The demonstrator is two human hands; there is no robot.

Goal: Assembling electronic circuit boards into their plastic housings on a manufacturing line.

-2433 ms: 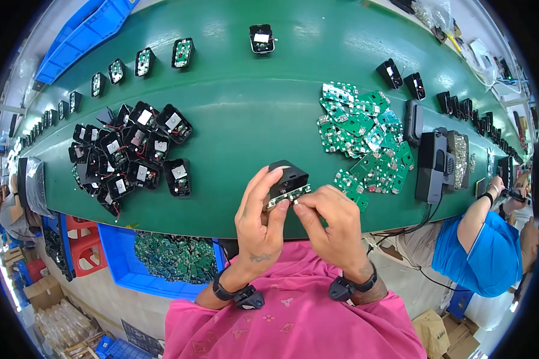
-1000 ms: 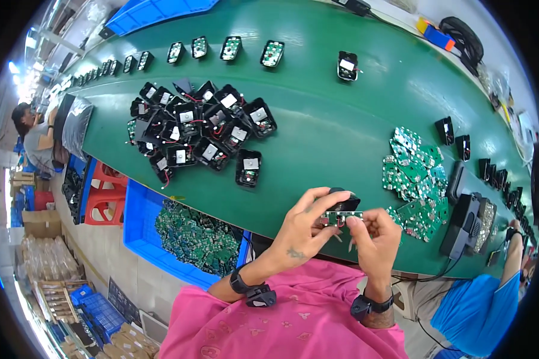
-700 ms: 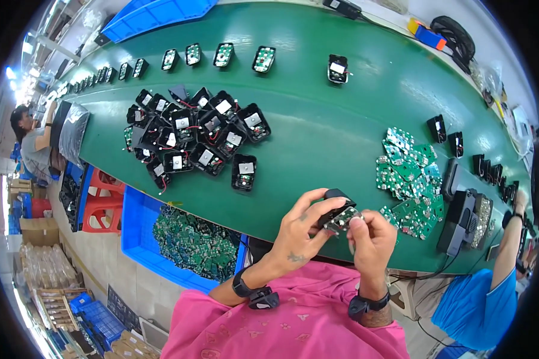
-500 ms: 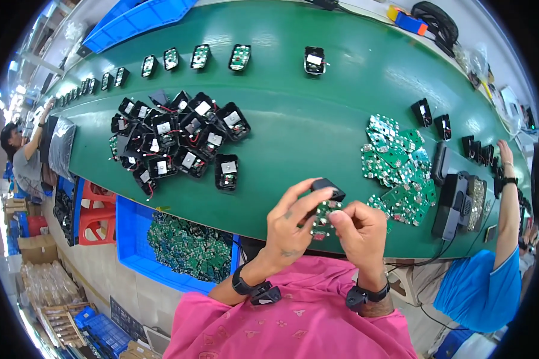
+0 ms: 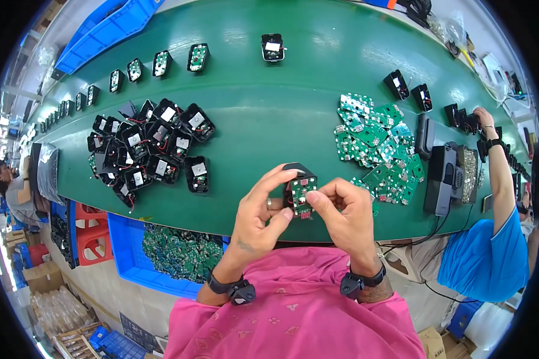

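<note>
In front of my chest, my left hand [image 5: 259, 215] is closed round a small black plastic housing [image 5: 293, 168]. A green circuit board [image 5: 304, 189] lies over the housing's open face, its component side showing. My right hand [image 5: 348, 218] pinches the board's right edge with thumb and bent fingers; the thumb presses on its front. Whether the board is fully seated cannot be made out. Farther right on the bench is a heap of loose green circuit boards [image 5: 380, 140]. To the left, black housings with white pads and red wires [image 5: 161, 134] lie in a pile.
Housings fitted with boards [image 5: 197, 57] form a row along the far left, and a lone housing [image 5: 273, 48] stands at the back. A blue bin of boards [image 5: 126, 257] sits below the bench edge. At right, a co-worker's arm [image 5: 502, 161] reaches near a grey-black device [image 5: 440, 179].
The housing and board have turned so the board's front faces up, and both hands have shifted slightly left. The board now lies against the housing. My view has moved right.
</note>
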